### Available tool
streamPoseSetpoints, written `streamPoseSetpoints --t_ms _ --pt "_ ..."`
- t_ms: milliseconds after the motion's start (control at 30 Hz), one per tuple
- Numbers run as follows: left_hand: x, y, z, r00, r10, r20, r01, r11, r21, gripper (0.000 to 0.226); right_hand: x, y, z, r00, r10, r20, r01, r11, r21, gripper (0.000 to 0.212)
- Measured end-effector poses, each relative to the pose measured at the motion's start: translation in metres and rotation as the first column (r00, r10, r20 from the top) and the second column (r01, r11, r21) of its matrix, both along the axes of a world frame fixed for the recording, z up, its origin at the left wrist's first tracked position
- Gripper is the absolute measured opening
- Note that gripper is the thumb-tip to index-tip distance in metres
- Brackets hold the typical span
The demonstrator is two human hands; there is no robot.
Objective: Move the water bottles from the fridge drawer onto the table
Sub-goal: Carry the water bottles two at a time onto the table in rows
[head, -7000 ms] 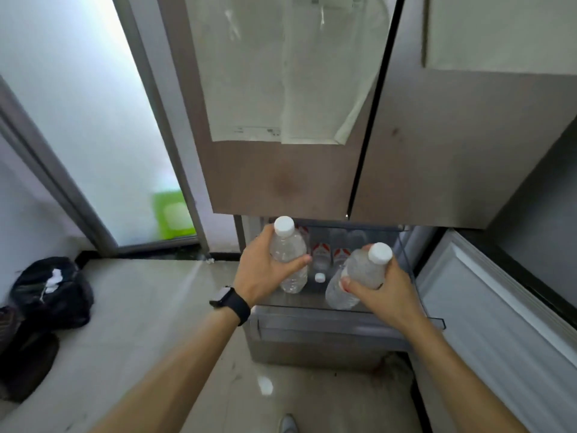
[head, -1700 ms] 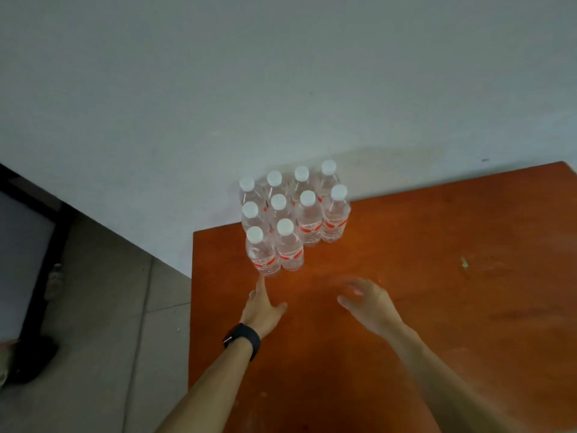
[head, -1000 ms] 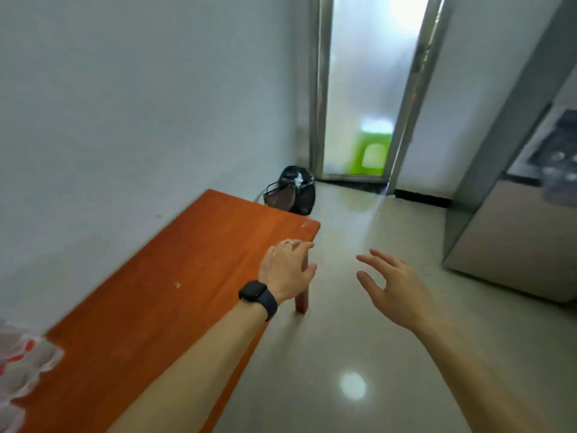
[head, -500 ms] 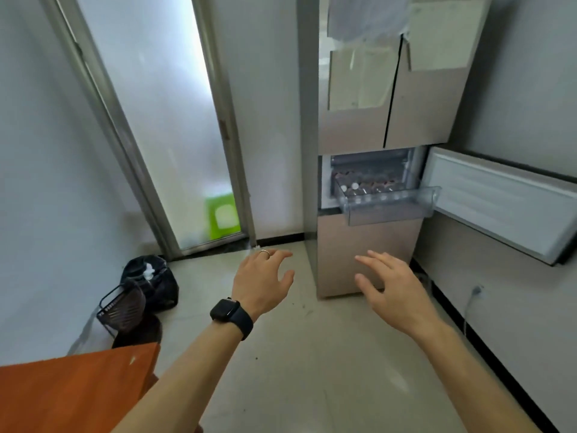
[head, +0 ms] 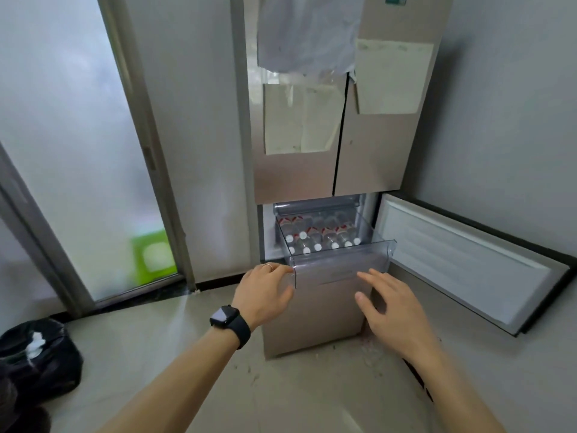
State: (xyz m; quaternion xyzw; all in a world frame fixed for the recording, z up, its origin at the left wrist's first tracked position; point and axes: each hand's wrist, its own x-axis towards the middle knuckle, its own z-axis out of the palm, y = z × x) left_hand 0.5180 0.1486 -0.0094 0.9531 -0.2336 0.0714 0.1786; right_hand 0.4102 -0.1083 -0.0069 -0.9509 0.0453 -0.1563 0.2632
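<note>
Reference landmark: the fridge [head: 368,151], upright against the far wall. At the far left of the fridge, a black bag [head: 37,357] lies on the pale tiled floor [head: 281,401]. Between the bag and the fridge stands a frosted glass door [head: 78,151] in a grey metal frame; a blurred green object [head: 153,256] shows through its lower pane. The two upper doors of the fridge are closed and carry taped paper sheets [head: 299,120]. Below them, the clear plastic fridge drawer [head: 340,264] is pulled out toward the camera. The water bottles [head: 318,237] lie inside this drawer in rows, white caps facing the front; red labels are visible on several. To the right of the fridge, the lower compartment door [head: 462,260] is swung fully open, white inner face showing, in front of a plain grey wall [head: 515,120]. The left hand [head: 265,292] is at the left front corner of the drawer, fingers loosely curved and together, holding nothing; whether the fingertips contact the plastic cannot be determined. A ring [head: 268,266] is on one finger and a black watch [head: 229,323] on the wrist. The right hand [head: 393,307] is in front of the drawer's front panel, fingers straight and slightly spread, thumb out to the side, holding nothing; contact with the panel cannot be confirmed.
</note>
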Motion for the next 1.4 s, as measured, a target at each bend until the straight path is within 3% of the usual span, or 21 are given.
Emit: streamPoseSetpoints --t_ms 267,400,567,733,900,1067,1200,1233,1300,1400 --pt "0.127 -0.088 -0.026 0.998 0.028 -0.062 -0.03 0.999 -0.03 0.044 0.137 -0.089 -0.019 0.997 0.056 -0.05 -0.053 0.997 0.063 0.048" --pt "0.178 -0.129 -0.042 0.971 0.095 -0.218 -0.127 0.982 -0.139 0.043 0.205 -0.124 -0.029 0.981 0.157 -0.115 -0.135 0.975 0.177 0.051" --pt "0.225 -0.168 -0.067 0.87 0.167 -0.464 -0.348 0.874 -0.338 0.042 0.279 -0.146 -0.05 0.945 0.249 -0.212 -0.187 0.943 0.274 0.049" --pt "0.272 -0.184 -0.1 0.777 0.219 -0.591 -0.473 0.822 -0.318 0.046 0.349 -0.149 -0.085 0.9 0.307 -0.309 -0.256 0.947 0.196 0.049" --pt "0.33 -0.19 -0.138 0.659 0.232 -0.716 -0.593 0.745 -0.305 0.047 0.42 -0.134 -0.12 0.871 0.329 -0.366 -0.264 0.94 0.216 0.045" --pt "0.4 -0.191 -0.17 0.531 0.194 -0.825 -0.734 0.592 -0.334 0.027 0.489 -0.106 -0.157 0.841 0.292 -0.456 -0.072 0.895 0.44 0.034" --pt "0.441 -0.192 -0.187 0.401 0.148 -0.904 -0.861 0.397 -0.317 0.048 0.539 -0.085 -0.176 0.801 0.25 -0.545 0.131 0.814 0.566 0.007" --pt "0.448 -0.193 -0.191 0.384 0.147 -0.912 -0.879 0.36 -0.312 0.058 0.549 -0.08 -0.179 0.788 0.242 -0.566 0.179 0.789 0.587 0.014" --pt "0.459 -0.194 -0.197 0.37 0.163 -0.914 -0.89 0.344 -0.299 0.07 0.565 -0.069 -0.187 0.749 0.236 -0.619 0.276 0.738 0.615 0.016" --pt "0.468 -0.195 -0.207 0.327 0.182 -0.927 -0.912 0.32 -0.259 0.065 0.579 -0.056 -0.196 0.708 0.254 -0.659 0.41 0.612 0.676 0.015"
